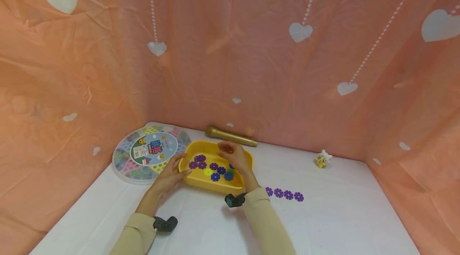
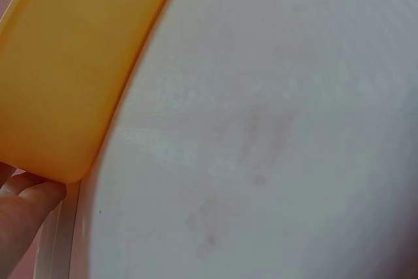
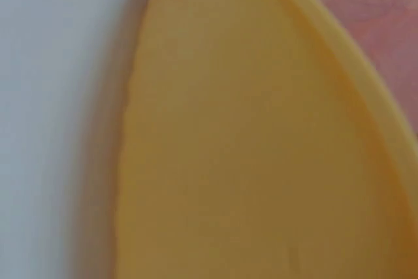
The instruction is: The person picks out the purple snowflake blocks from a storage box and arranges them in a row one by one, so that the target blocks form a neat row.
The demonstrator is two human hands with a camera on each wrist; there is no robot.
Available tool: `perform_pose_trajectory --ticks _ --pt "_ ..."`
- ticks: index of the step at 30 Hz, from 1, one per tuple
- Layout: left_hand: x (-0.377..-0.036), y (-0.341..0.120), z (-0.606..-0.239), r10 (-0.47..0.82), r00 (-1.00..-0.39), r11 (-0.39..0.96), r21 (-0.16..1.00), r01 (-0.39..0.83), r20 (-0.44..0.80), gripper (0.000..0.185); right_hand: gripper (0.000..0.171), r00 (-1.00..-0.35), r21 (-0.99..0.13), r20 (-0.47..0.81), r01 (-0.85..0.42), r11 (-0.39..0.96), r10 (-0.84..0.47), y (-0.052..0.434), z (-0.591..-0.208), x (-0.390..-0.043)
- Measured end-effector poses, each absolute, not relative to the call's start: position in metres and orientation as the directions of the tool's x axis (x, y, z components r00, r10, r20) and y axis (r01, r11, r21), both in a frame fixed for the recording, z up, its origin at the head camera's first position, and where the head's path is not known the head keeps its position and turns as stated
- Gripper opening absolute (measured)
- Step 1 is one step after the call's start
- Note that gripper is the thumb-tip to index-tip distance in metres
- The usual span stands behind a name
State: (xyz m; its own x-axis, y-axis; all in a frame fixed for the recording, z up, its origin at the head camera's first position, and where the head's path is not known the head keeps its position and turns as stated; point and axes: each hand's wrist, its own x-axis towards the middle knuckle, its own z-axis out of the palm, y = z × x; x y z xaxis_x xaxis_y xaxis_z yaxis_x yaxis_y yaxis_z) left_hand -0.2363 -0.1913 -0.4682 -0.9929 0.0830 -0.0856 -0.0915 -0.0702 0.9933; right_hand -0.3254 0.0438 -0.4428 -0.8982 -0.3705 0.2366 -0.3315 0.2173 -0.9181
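Note:
A yellow tray (image 1: 212,184) sits on the white table and holds several flower-shaped pieces (image 1: 215,169) in purple, blue, yellow and green. My left hand (image 1: 173,172) grips the tray's left end, thumb on the rim. In the left wrist view the tray's corner (image 2: 65,76) fills the upper left, with my fingertips (image 2: 23,204) beside it. My right hand (image 1: 232,156) reaches over the far part of the tray, fingers bent downward; what they hold is hidden. The right wrist view shows only the blurred tray wall (image 3: 248,148). A chain of purple flower pieces (image 1: 284,194) lies right of the tray.
A round board-game box (image 1: 151,153) lies left of the tray. A gold microphone (image 1: 230,136) rests by the back wall, and a small toy figure (image 1: 322,159) stands at the back right. Pink heart-print cloth (image 1: 251,47) walls in three sides.

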Motion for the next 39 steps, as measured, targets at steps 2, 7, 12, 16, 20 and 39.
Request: perform_pose_trajectory --ticks 2,7,12,16,20,39 --pt "-0.236 -0.191 -0.469 0.085 -0.993 -0.077 0.993 -0.090 -0.084 0.071 0.030 -0.902 -0.920 0.211 -0.314 0.235 -0.377 0.038 -0.447 -0.326" --pt "-0.237 -0.191 -0.470 0.076 -0.993 -0.076 0.992 -0.101 -0.095 0.072 0.029 -0.905 -0.920 0.201 -0.305 0.244 -0.375 0.024 -0.450 -0.324" --pt "-0.237 -0.190 -0.472 0.079 -0.993 -0.062 0.994 -0.095 -0.090 0.069 0.029 -0.896 -0.912 0.193 -0.315 0.264 -0.399 0.011 -0.449 -0.319" --pt "-0.236 -0.188 -0.473 0.086 -0.993 -0.044 0.995 -0.090 -0.086 0.069 0.029 -0.887 -0.882 0.172 -0.333 0.333 -0.429 0.007 -0.452 -0.318" --pt "-0.236 -0.188 -0.472 0.071 -0.993 -0.035 0.995 -0.095 -0.093 0.066 0.029 -0.858 -0.869 0.158 -0.356 0.344 -0.489 0.007 -0.455 -0.318" --pt "-0.234 -0.193 -0.470 0.112 -0.992 -0.085 0.994 -0.070 -0.061 0.068 0.059 -0.765 -0.755 0.173 -0.507 0.415 -0.620 -0.001 -0.487 -0.337"
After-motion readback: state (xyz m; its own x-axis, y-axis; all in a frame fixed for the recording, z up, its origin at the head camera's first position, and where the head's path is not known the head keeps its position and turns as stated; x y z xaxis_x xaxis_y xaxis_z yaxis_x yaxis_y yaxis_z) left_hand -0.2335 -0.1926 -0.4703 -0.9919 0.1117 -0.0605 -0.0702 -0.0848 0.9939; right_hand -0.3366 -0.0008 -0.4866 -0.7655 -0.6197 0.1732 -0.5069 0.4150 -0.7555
